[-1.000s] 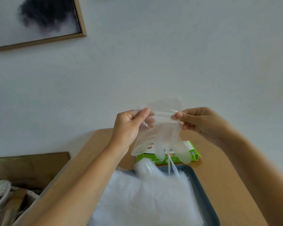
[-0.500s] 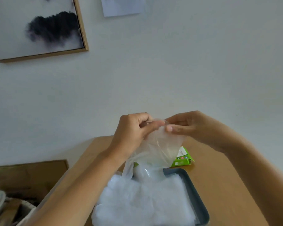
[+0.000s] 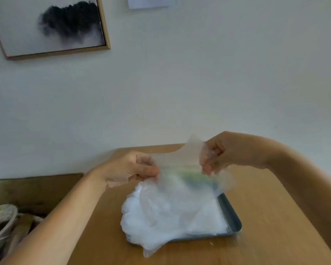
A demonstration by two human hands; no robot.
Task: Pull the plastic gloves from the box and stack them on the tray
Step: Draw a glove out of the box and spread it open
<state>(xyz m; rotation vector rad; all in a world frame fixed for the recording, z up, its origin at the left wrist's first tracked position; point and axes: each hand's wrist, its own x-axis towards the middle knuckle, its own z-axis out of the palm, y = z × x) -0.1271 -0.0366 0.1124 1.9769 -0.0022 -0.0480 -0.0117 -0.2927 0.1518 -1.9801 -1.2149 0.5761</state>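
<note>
I've got one thin clear plastic glove (image 3: 180, 159) stretched between both hands, centre of frame. My left hand (image 3: 131, 169) pinches its left edge w/ thumb on top, and my right hand (image 3: 225, 152) is curled shut on the right edge, a bit higher. The hands are apart, film taut between them, the rest of the sheet drooping down and blurred.

Just under it sits the dark grey rectangular tray (image 3: 230, 213) on the light wood counter (image 3: 271, 222), holding the white pile of stacked plastic gloves (image 3: 170, 217). Pile spills past the tray's left and lower edges onto the counter; only the right rim and lower-right corner show bare.

The green box (image 3: 194, 178) is a smear seen thru the film at the tray's far end; can't tell its edges.

Open counter to right of tray and along the bottom of frame. Left side drops off at the counter edge, clutter lower left. Framed ink picture (image 3: 52, 25) upper left on the wall.
</note>
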